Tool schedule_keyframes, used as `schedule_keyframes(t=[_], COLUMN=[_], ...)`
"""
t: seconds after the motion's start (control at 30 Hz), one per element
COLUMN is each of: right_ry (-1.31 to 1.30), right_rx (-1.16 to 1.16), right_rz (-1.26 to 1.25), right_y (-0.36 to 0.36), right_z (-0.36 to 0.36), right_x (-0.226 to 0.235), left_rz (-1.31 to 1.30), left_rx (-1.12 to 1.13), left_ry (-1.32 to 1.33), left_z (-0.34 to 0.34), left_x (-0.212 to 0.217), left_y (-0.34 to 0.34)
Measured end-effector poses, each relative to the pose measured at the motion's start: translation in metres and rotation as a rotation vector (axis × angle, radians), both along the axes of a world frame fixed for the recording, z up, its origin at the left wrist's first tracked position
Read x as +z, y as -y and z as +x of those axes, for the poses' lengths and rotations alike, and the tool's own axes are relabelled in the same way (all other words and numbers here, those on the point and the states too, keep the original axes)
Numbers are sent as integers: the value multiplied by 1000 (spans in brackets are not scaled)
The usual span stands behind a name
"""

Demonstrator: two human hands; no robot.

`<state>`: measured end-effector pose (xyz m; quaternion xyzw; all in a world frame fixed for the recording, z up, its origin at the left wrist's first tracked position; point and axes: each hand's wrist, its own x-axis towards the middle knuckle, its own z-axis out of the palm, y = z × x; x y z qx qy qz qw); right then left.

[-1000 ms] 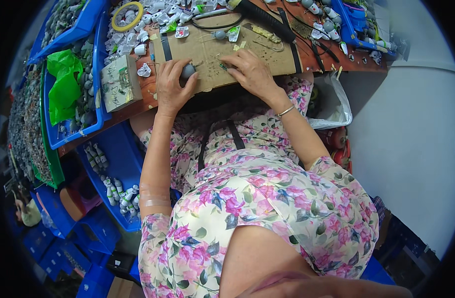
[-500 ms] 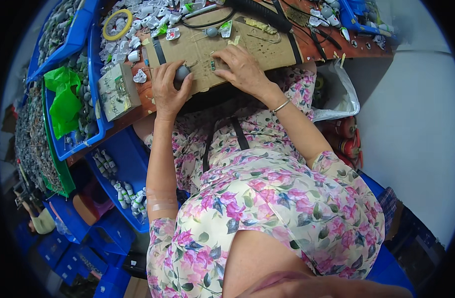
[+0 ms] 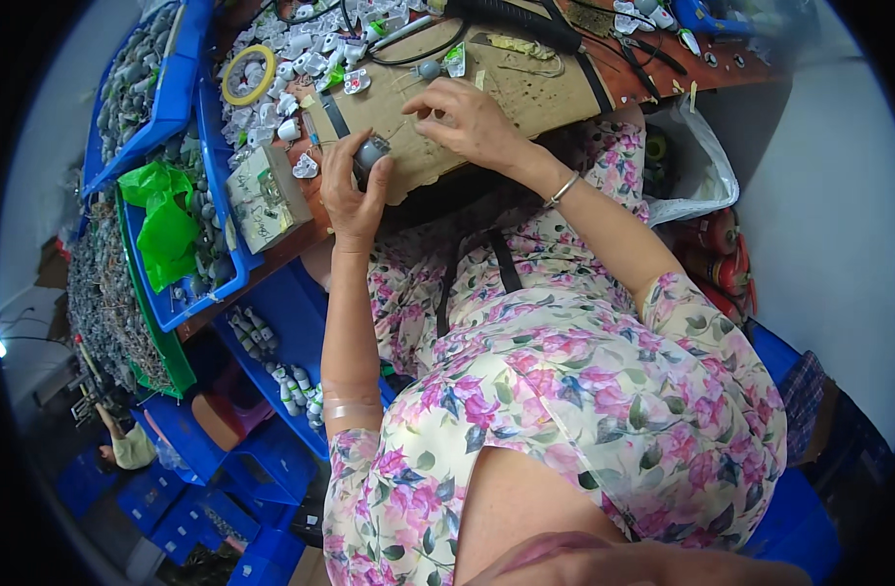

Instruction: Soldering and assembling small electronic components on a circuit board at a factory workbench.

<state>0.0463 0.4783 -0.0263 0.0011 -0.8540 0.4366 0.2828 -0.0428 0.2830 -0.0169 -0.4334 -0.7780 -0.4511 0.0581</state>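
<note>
My left hand (image 3: pixel 352 207) is closed round a small grey rounded housing (image 3: pixel 372 153), held at the near left edge of a cardboard sheet (image 3: pixel 414 168). Its darker end faces up between thumb and fingers. To the right, my right hand (image 3: pixel 470 125) hovers over the cardboard with its fingers curled together. Whatever its fingertips pinch is too small to make out; thin wire-like lines show between the two hands. Another grey round part (image 3: pixel 428 69) with thin leads lies beyond my right hand, beside a white and green piece (image 3: pixel 454 59).
A roll of yellow tape (image 3: pixel 248 75) lies among white plastic parts. At left stand a small box (image 3: pixel 268 200) and a blue tray (image 3: pixel 234 278) with grey parts and a green bag (image 3: pixel 164 220). Pliers (image 3: pixel 643 63) and a black-handled tool (image 3: pixel 520 21) lie at the far side.
The small green circuit board by my right fingertips no longer shows. The grey housing has turned in my left hand, its darker end now visible. The whole view has shifted slightly.
</note>
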Motion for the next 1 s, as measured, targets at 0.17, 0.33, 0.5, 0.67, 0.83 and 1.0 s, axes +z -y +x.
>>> schedule_keyframes(t=[0.17, 0.33, 0.5, 0.67, 0.83, 1.0], right_ry=[169, 187, 284, 370, 229, 242], right_rx=[42, 51, 8, 38, 60, 114], right_rz=[-149, -213, -281, -410, -353, -293], right_y=[9, 20, 23, 12, 9, 13], right_z=[-8, -15, -24, -27, -29, -28], right_x=[7, -1, -2, -8, -15, -5], left_rz=[14, -19, -43, 35, 31, 47], left_rx=[5, 38, 108, 84, 56, 38], left_ry=[-8, -143, -117, -4, 135, 139], left_z=[1, 0, 0, -3, -9, -10], left_x=[-1, -4, -11, -13, -13, -16], left_y=[4, -3, -15, -19, -16, -17])
